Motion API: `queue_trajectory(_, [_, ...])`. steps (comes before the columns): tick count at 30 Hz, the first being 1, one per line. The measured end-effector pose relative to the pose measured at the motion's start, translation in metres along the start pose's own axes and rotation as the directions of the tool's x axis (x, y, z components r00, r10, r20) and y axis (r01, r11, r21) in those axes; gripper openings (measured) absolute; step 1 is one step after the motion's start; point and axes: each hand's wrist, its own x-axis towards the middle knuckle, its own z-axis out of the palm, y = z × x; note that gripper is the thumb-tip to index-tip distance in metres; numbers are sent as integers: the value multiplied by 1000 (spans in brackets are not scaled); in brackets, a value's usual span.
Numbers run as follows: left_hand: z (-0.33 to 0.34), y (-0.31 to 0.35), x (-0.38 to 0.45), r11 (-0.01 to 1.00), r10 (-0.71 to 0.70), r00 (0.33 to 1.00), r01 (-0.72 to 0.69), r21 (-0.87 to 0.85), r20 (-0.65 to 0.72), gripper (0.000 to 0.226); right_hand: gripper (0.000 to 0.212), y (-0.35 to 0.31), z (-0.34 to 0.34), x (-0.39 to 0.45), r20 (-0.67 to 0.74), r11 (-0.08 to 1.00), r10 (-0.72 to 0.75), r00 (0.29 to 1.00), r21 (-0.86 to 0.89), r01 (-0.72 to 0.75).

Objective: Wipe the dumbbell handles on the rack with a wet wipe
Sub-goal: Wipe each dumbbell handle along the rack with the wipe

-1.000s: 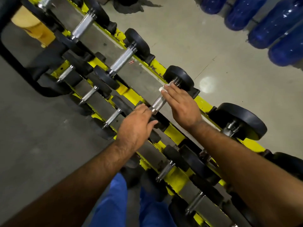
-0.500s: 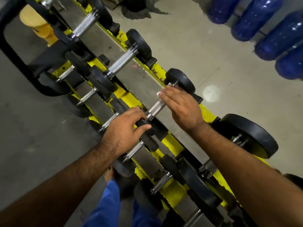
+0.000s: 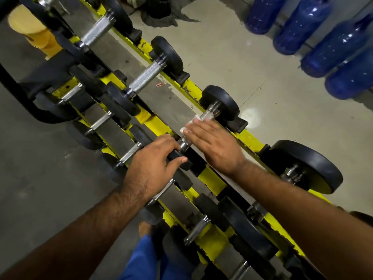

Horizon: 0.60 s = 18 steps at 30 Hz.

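A dumbbell lies across the top tier of the yellow rack (image 3: 249, 140); its knurled steel handle (image 3: 210, 115) shows bare close to the far black head (image 3: 223, 102). My right hand (image 3: 217, 147) lies over the handle with fingers straight, pressing a white wet wipe (image 3: 189, 125) onto it. Only the wipe's edge shows past my fingertips. My left hand (image 3: 153, 167) grips the dumbbell's near black head (image 3: 178, 156), fingers curled over it and thumb under.
Another dumbbell with a steel handle (image 3: 145, 77) lies further left on the same tier, and a big one (image 3: 308, 167) lies to the right. Smaller dumbbells (image 3: 129, 153) fill the lower tier. Blue water jugs (image 3: 302, 25) stand on the floor beyond. Blue trousers (image 3: 145, 257) show below.
My right hand has slid the wipe along the handle from the far head toward the near end. My left hand has kept its hold on the near head.
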Motion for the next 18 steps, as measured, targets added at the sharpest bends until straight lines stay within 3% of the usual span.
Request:
queue_trajectory(4, [0,0,0,1000,17,1000,-17,-15,-15,39,51,6,-3,2,-105,966,233,967,-91,-242])
queue_trajectory(8, [1,-1,0,999,21,999,-22,-39,-27,40,48,-1,-2,-1,26,997,27,999,-71,-25])
queue_trajectory(9, [1,-1,0,999,22,999,-23,-41,-27,40,52,9,-7,-1,28,995,21,999,-103,-18])
queue_trajectory(11, [1,-1,0,999,24,999,-25,-46,-29,40,60,20,-12,0,-41,974,136,990,-176,-141])
queue_trajectory(13, [0,-1,1,998,25,999,-27,-53,-35,40,57,1,-2,2,-67,963,223,973,-139,-230])
queue_trajectory(16, [2,-2,0,998,33,998,-35,-53,-49,39,43,-13,4,-2,14,999,25,1000,-38,-24])
queue_trajectory(18, [5,-3,-2,997,32,997,-36,-61,-64,39,40,6,-4,0,-40,1000,9,999,-24,-10])
